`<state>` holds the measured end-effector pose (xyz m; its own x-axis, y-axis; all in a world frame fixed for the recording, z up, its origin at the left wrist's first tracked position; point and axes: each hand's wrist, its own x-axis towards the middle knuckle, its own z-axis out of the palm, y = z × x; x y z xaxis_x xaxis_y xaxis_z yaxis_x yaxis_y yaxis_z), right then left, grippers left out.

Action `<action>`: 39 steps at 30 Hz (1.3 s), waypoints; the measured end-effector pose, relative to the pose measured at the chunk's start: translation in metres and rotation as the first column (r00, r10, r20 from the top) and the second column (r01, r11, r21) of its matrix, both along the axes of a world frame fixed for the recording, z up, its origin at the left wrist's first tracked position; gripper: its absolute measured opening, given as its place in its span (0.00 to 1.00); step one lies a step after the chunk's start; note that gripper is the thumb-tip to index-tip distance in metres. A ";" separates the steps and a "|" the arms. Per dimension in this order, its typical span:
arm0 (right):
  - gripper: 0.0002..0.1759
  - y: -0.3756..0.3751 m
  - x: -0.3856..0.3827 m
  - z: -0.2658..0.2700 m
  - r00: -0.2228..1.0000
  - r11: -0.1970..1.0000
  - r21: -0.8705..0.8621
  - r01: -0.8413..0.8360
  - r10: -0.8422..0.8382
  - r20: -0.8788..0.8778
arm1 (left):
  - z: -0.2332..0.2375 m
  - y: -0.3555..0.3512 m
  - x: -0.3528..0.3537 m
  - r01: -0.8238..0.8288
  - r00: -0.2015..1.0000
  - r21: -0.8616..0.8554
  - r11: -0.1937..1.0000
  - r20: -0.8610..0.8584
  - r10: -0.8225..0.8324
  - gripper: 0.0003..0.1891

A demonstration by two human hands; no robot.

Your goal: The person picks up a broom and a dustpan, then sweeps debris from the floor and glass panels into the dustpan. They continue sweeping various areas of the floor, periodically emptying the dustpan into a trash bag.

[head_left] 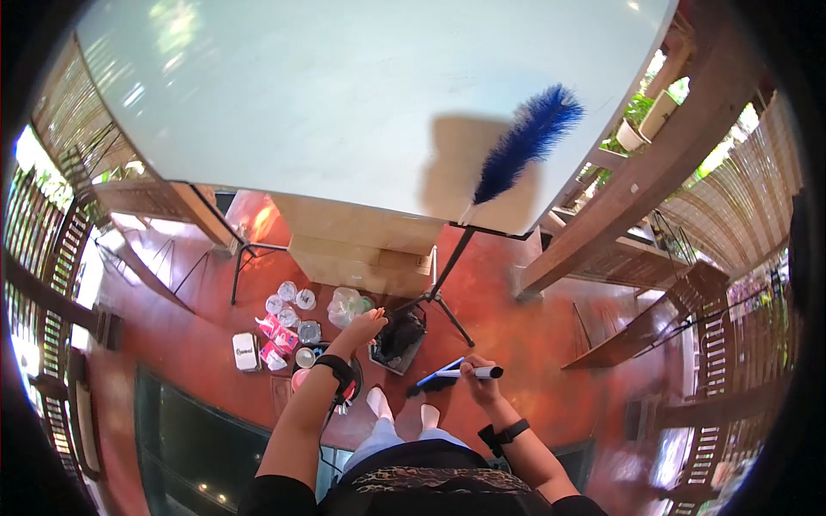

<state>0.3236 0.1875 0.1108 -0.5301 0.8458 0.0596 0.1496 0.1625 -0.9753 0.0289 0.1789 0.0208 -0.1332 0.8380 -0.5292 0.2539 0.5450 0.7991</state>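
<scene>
My right hand (482, 378) is wrapped round a white marker-like stick with a dark end (490, 372), held below the board. Beneath it, a blue-edged brush (437, 377) shows over the floor near my feet. My left hand (368, 325) is closed, its fingers pressed together on something small and orange that I cannot make out, near a clear plastic bag (346, 307). A large white board (327, 103) fills the upper view, with a fluffy blue duster (529, 142) upright before its lower right part.
A cardboard box (361, 249) stands behind the black stand (439, 297). A black-lined bin (398, 340), pink packets (277, 334), lidded cups (286, 291) and a white container (246, 352) sit on the red floor. A wooden beam (637, 163) slants at right.
</scene>
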 end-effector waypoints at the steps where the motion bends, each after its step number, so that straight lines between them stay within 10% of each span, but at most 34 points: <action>1: 0.13 0.001 0.002 -0.001 1.000 1.000 0.007 -0.018 0.018 0.007 | -0.012 -0.008 -0.001 0.071 0.996 0.095 0.993 -0.053 -0.066 0.20; 6: 0.13 0.003 0.013 0.004 0.996 0.996 0.011 -0.090 0.090 -0.003 | -0.019 -0.050 0.020 0.240 0.892 0.321 0.916 -0.446 -0.078 0.16; 10: 0.15 0.009 0.030 -0.009 0.986 0.987 -0.102 -0.123 0.111 -0.122 | 0.026 -0.095 0.055 -0.259 0.940 0.173 0.950 -0.181 0.289 0.16; 22: 0.11 -0.009 0.030 0.005 0.875 0.877 -0.074 -0.475 0.462 -0.141 | 0.069 -0.288 0.132 -0.714 0.700 0.075 0.696 0.069 0.711 0.11; 39: 0.16 -0.299 -0.013 0.070 0.284 0.288 0.010 -0.957 0.947 -0.148 | 0.128 -0.657 0.372 -0.974 -0.215 0.008 -0.226 0.274 0.937 0.08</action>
<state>0.3102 -0.1110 0.1805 -0.9571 -0.2500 0.1462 -0.1643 0.0531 -0.9850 0.4010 -0.4779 0.1487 -0.8243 -0.1741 -0.5387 -0.5301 -0.0970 0.8424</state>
